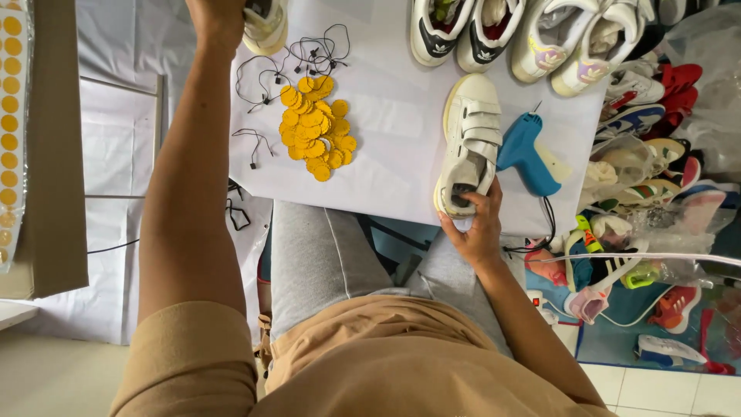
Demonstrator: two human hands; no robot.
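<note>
The right hand pinches the heel of a cream strapped shoe lying on the counter; the left hand has its grip closed on another shoe at the far edge.

White work sheet, taken as landmark. On it: one cream strap-fastened sneaker near its front edge; one blue tagging gun just right of that sneaker; one heap of round yellow tags, too many and too overlapped to count, left of centre; a loose bunch of black string loops behind the heap, number not clear, with one more black loop apart on the sheet's left edge. Along the far edge: four white sneakers in a row, and a fifth at the far left corner. Off the sheet's right side: one mixed pile of shoes, uncountable. Off its left side: one strip of yellow round stickers.
</note>
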